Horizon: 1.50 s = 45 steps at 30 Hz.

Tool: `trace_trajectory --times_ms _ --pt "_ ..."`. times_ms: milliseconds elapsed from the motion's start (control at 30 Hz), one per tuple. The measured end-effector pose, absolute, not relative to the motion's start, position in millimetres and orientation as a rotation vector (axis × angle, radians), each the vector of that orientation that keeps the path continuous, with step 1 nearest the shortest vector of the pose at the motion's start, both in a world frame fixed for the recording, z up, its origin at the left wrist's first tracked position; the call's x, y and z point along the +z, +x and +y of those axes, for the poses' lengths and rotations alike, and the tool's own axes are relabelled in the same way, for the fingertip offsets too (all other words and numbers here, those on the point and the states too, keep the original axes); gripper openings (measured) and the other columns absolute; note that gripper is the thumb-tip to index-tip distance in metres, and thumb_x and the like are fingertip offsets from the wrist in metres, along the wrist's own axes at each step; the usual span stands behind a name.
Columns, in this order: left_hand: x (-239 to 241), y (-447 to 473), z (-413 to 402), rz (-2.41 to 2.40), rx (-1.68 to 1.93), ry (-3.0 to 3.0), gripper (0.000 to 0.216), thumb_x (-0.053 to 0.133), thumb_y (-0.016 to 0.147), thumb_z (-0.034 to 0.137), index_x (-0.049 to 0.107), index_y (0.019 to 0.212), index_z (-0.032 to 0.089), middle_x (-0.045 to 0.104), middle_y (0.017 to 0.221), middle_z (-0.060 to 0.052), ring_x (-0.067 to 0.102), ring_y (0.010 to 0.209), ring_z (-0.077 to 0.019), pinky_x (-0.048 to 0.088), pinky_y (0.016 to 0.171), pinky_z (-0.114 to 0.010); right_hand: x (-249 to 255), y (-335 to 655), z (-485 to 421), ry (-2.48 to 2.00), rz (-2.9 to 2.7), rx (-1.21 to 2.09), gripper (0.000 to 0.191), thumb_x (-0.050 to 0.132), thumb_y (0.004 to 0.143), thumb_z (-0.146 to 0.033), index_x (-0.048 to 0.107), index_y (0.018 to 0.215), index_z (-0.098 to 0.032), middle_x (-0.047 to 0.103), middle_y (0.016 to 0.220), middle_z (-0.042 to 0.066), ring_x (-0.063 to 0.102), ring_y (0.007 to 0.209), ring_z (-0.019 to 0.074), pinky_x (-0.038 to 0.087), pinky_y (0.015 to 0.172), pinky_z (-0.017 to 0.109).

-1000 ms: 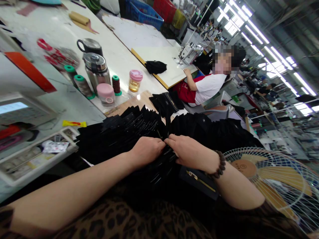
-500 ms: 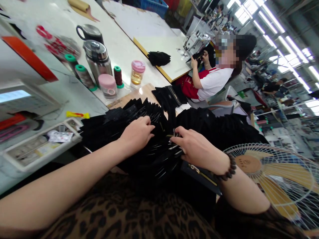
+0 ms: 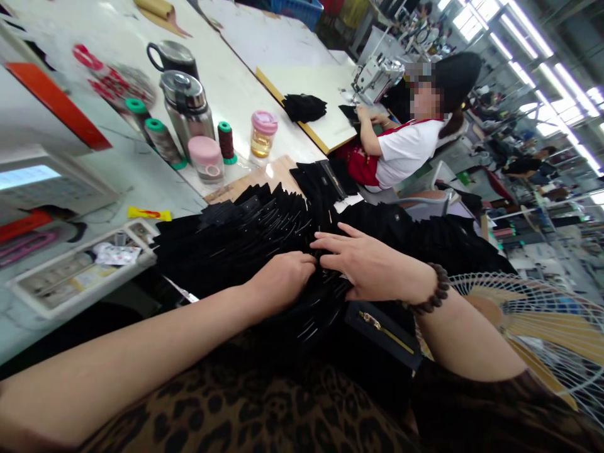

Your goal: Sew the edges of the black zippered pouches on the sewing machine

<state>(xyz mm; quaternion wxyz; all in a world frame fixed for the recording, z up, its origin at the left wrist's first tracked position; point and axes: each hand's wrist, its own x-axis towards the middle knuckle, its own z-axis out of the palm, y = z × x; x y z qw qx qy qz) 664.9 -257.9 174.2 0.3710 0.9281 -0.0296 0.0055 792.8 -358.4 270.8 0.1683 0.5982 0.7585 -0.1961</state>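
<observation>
My left hand [image 3: 283, 280] is closed in a pinch on a black fabric piece in the dark heap at the middle; its fingertips partly hide the piece. Just to its right, my right hand [image 3: 377, 261] lies over the same heap, palm down, with fingers stretched out and apart. Left of and beyond my hands, overlapping black pieces [image 3: 236, 239] are fanned in a thick row, with small shiny spots along their edges. Below my right hand is a flat black pouch [image 3: 384, 333] with a gold zip.
Thread spools [image 3: 163, 141], a steel flask [image 3: 186, 104] and a pink-lidded cup [image 3: 263, 133] stand on the white table. A parts tray [image 3: 85, 267] lies at left. A caged fan [image 3: 542, 327] is close to my right arm. Across the table, a co-worker [image 3: 406, 148] sits at a sewing machine [image 3: 377, 75].
My left hand has moved right and toward me, up to my right hand. The fingers of my right hand, bent together around a small shiny part before, are now spread.
</observation>
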Motion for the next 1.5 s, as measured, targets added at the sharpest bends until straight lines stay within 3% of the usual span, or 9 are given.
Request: trace_trajectory --times_ms 133,300,400,500,567,767,1000,1300,1500 --pt "176.1 658.6 -245.9 -0.054 0.075 2.345 0.023 0.043 0.083 0.01 0.065 0.084 0.017 0.065 0.099 -0.003 0.058 0.094 -0.0158 0.045 0.086 -0.026 269.3 790.2 -361.2 1.744 2.099 -0.502 0.038 0.069 0.065 -0.033 0.056 0.097 -0.017 0.054 0.103 0.01 0.051 0.101 0.0243 0.022 0.102 0.048" --pt "178.9 669.2 -220.3 0.383 0.253 2.609 0.023 0.053 0.082 0.025 0.063 0.097 0.011 0.058 0.098 -0.009 0.053 0.093 -0.0223 0.045 0.082 -0.034 268.7 788.2 -364.1 1.763 2.073 -0.479 0.036 0.068 0.065 -0.032 0.055 0.095 -0.017 0.054 0.099 0.008 0.052 0.096 0.0234 0.023 0.101 0.049" --pt "178.3 682.8 -215.3 0.34 0.125 2.731 0.022 0.056 0.079 0.028 0.066 0.092 0.013 0.057 0.097 -0.009 0.052 0.092 -0.0254 0.045 0.076 -0.036 268.6 788.4 -364.6 1.797 2.083 -0.497 0.035 0.067 0.065 -0.03 0.055 0.096 -0.017 0.049 0.113 0.012 0.049 0.106 0.0257 0.023 0.1 0.05" --pt "178.2 689.8 -223.0 0.199 0.109 2.677 0.019 0.053 0.081 0.023 0.067 0.091 0.016 0.06 0.098 -0.008 0.053 0.093 -0.024 0.044 0.08 -0.036 267.7 790.3 -366.0 1.848 2.108 -0.508 0.034 0.065 0.067 -0.027 0.054 0.097 -0.017 0.028 0.138 0.015 0.039 0.119 0.0289 0.025 0.099 0.05" --pt "179.3 688.5 -234.0 0.103 0.047 2.574 0.022 0.05 0.082 0.017 0.066 0.097 0.017 0.064 0.096 -0.007 0.057 0.091 -0.0223 0.045 0.082 -0.034 267.3 791.5 -367.3 1.859 2.112 -0.525 0.034 0.065 0.068 -0.027 0.054 0.098 -0.017 0.022 0.142 0.015 0.035 0.122 0.0295 0.026 0.098 0.05" --pt "191.2 664.6 -256.4 -0.13 -0.141 2.19 0.032 0.047 0.076 0.004 0.065 0.098 0.02 0.068 0.096 -0.005 0.063 0.088 -0.0196 0.047 0.079 -0.027 273.0 784.2 -375.0 1.816 2.1 -0.634 0.044 0.067 0.066 -0.029 0.052 0.106 -0.021 0.056 0.115 0.008 0.049 0.107 0.0246 0.022 0.101 0.049" --pt "181.2 643.7 -215.5 0.325 -0.082 2.418 0.022 0.051 0.08 0.019 0.067 0.096 0.019 0.066 0.092 -0.003 0.061 0.087 -0.0179 0.045 0.079 -0.025 274.6 775.9 -376.6 1.816 2.095 -0.592 0.037 0.068 0.065 -0.027 0.053 0.098 -0.018 0.057 0.108 0.008 0.049 0.104 0.0246 0.022 0.101 0.048" --pt "176.7 652.0 -219.3 0.382 -0.398 2.661 0.025 0.057 0.077 0.035 0.066 0.095 0.02 0.066 0.089 -0.008 0.062 0.085 -0.0279 0.048 0.07 -0.033 271.2 777.0 -366.4 1.802 2.09 -0.602 0.068 0.07 0.063 -0.025 0.041 0.124 -0.014 0.056 0.112 0.01 0.048 0.106 0.024 0.025 0.1 0.046" --pt "188.9 666.2 -229.7 0.346 -0.47 2.711 0.023 0.057 0.076 0.036 0.067 0.081 0.016 0.067 0.081 -0.011 0.064 0.078 -0.0292 0.05 0.063 -0.034 273.2 774.0 -367.5 1.773 2.062 -0.567 0.052 0.065 0.068 -0.029 0.051 0.116 -0.014 0.057 0.112 0.011 0.048 0.106 0.0243 0.024 0.1 0.046"
